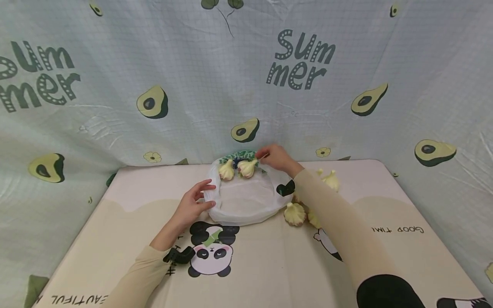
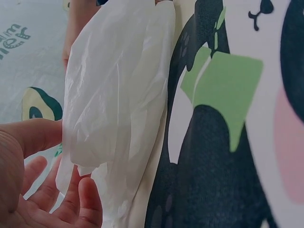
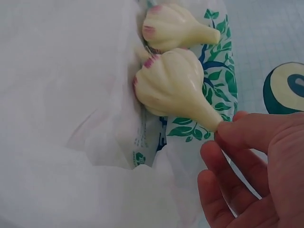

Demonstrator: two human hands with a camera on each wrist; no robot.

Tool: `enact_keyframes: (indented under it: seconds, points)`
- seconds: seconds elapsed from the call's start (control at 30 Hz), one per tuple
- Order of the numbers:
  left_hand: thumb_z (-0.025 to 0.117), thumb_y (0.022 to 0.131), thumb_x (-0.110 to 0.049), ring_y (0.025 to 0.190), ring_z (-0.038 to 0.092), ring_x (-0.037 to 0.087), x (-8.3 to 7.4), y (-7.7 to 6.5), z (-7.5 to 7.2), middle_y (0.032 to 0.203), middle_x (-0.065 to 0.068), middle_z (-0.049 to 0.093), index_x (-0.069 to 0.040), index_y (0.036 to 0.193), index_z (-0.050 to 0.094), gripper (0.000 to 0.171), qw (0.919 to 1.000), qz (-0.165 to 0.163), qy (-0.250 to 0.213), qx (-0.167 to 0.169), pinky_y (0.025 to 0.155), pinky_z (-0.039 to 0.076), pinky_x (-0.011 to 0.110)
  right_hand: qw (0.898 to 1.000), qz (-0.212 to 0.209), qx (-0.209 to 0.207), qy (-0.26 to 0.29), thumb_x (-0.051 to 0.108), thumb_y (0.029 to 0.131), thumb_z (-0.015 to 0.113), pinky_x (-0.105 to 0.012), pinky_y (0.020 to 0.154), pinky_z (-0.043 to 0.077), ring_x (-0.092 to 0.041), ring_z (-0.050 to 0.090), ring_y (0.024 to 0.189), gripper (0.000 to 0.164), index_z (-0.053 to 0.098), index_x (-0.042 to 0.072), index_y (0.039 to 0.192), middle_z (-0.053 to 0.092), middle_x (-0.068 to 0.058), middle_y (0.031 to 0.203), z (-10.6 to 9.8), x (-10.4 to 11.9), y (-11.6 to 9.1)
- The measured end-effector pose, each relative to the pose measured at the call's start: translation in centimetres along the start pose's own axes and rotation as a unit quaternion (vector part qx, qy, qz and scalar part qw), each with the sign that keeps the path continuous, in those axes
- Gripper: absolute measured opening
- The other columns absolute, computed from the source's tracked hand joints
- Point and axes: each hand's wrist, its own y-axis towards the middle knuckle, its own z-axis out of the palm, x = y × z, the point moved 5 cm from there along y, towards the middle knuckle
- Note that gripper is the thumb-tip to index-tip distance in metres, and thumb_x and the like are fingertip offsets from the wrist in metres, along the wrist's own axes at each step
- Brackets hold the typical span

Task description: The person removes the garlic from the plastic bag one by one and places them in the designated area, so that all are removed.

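A white plastic bag (image 1: pixel 242 216) with green leaf print lies with its mouth spread wide in the head view. My left hand (image 1: pixel 193 202) holds its left rim, thumb and fingers apart and hooked over the edge; the left wrist view shows the thin film (image 2: pixel 114 90) draped past the fingers. Between thumb and forefinger, my right hand (image 1: pixel 278 158) pinches the stem of a pale garlic bulb (image 3: pixel 171 85) with purple patches, at the bag's far side. Beside that bulb, to its left in the head view, a second garlic bulb (image 1: pixel 226 170) rests at the printed part.
More garlic bulbs (image 1: pixel 295 214) lie right of the bag, partly hidden by my right sleeve (image 1: pixel 335 214). The table is covered by a cream cloth with a panda print (image 1: pixel 210 256). An avocado-patterned curtain (image 1: pixel 215 98) hangs behind the table's far edge.
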Motion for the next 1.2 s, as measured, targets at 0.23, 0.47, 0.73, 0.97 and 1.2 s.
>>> enact_keyframes:
  seconds: [0.23,0.47,0.73,0.97,1.2]
  points:
    - [0.066,0.088,0.008,0.113,0.052,0.042,0.2,0.1,0.0,0.137,0.028,0.053,0.007,0.147,0.039,0.065,1.0,0.009,-0.003,0.001,0.082,0.044,0.023,1.0,0.011,0.014,0.023,0.001,0.089,0.069,-0.038,0.085,0.052,-0.028,0.065,0.102,0.026,0.071,0.0,0.115,0.069,-0.014,0.112,0.8,0.1,-0.1]
    - [0.066,0.088,0.008,0.116,0.05,0.041,0.0,0.0,0.1,0.137,0.027,0.053,0.006,0.147,0.038,0.065,1.0,0.002,-0.003,0.0,0.087,0.042,0.029,0.999,0.015,0.018,0.031,0.002,0.089,0.07,-0.036,0.08,0.053,-0.026,0.066,0.098,0.022,0.074,0.003,0.111,0.071,-0.012,0.11,1.6,0.2,0.0]
    - [0.066,0.088,0.008,0.115,0.05,0.041,0.6,0.2,-0.1,0.138,0.027,0.053,0.006,0.147,0.039,0.065,1.0,-0.002,-0.004,-0.005,0.083,0.044,0.024,1.0,0.009,0.006,0.017,0.006,0.09,0.069,-0.034,0.075,0.051,-0.023,0.066,0.093,0.019,0.075,0.005,0.109,0.072,-0.009,0.107,1.7,0.3,0.0]
    - [0.068,0.088,0.006,0.112,0.053,0.038,3.5,1.3,-0.2,0.139,0.022,0.054,0.0,0.149,0.039,0.068,0.9998,0.01,-0.015,-0.012,0.077,0.045,0.022,1.0,0.0,0.0,0.003,0.013,0.091,0.071,-0.035,0.077,0.051,-0.022,0.065,0.092,0.019,0.076,0.006,0.108,0.072,-0.008,0.105,1.2,0.8,-0.4]
    - [0.07,0.087,0.004,0.114,0.053,0.037,3.8,1.4,-0.3,0.139,0.02,0.055,-0.003,0.149,0.04,0.069,0.9996,0.016,-0.018,-0.015,0.08,0.045,0.023,1.0,-0.006,0.006,-0.002,0.017,0.093,0.071,-0.035,0.08,0.051,-0.022,0.063,0.093,0.02,0.075,0.008,0.109,0.071,-0.007,0.105,0.2,2.1,-1.5]
